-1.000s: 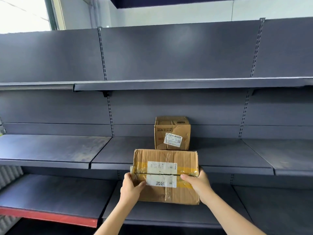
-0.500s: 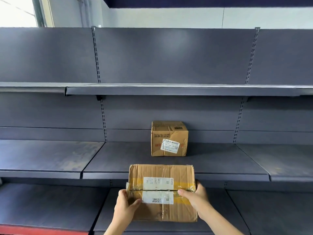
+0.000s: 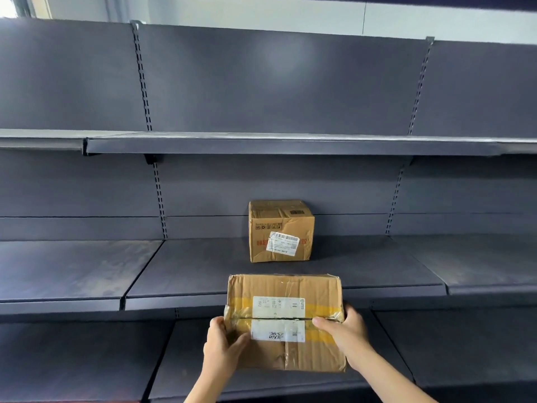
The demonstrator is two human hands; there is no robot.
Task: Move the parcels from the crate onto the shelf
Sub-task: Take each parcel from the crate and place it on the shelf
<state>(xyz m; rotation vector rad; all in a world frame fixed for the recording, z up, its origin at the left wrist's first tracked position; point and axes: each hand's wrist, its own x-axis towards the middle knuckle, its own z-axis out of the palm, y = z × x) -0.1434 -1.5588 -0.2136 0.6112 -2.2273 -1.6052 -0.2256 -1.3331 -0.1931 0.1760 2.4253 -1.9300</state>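
I hold a flat brown cardboard parcel [image 3: 286,289] with yellow tape and two white labels in front of the middle shelf's [image 3: 203,274] front edge. My left hand [image 3: 222,349] grips its left side with the thumb on top. On the right side my right hand [image 3: 345,334] clasps it, thumb across the tape. A smaller, taller brown parcel [image 3: 280,231] with a white barcode label stands at the back of that same shelf, just beyond the held one. The crate is out of view.
Dark grey metal shelving fills the view: an upper shelf [image 3: 290,142] above, a lower shelf [image 3: 290,385] beneath my hands, and neighbouring bays on both sides. Slotted uprights [image 3: 158,196] divide the bays.
The held parcel stays low in the view in both hands, while the shelving has shifted slightly as my head moved. The small parcel on the shelf has not moved.
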